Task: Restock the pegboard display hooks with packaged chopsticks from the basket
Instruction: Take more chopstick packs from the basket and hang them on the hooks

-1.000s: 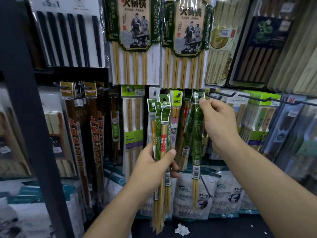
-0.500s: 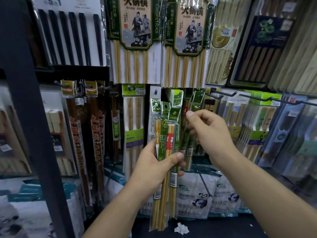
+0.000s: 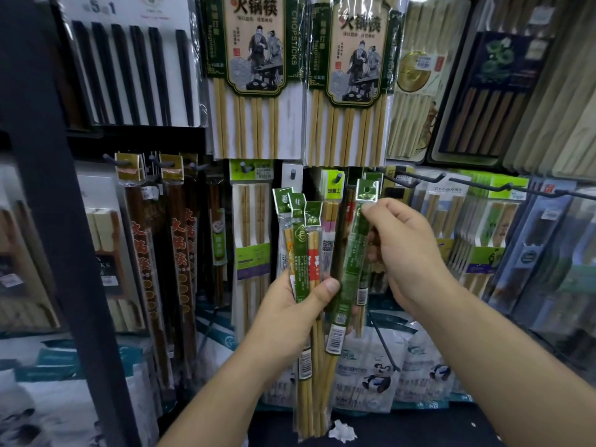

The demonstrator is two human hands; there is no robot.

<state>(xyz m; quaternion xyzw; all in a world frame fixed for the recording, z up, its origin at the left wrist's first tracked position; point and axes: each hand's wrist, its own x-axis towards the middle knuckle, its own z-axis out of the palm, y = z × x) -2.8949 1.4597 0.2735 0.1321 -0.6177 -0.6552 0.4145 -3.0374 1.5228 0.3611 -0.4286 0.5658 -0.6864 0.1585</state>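
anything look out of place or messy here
A crumpled white paper scrap lies on the dark surface at the bottom, just below the chopstick packs gripped by the left hand. It looks like litter, not stock.

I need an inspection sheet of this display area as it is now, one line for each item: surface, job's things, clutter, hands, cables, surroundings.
Surface: dark base shelf below the display.
Job's things: bundle of chopstick packs; single green pack, tilted, its header just left of a black hook; basket not in view.
Clutter: crumpled white paper on the base shelf.
Hands: left hand grips the bundle; right hand pinches the green pack near its top.
Cables: nothing seen.
Surroundings: large chopstick packs hanging above; panda bags below; dark post at left.
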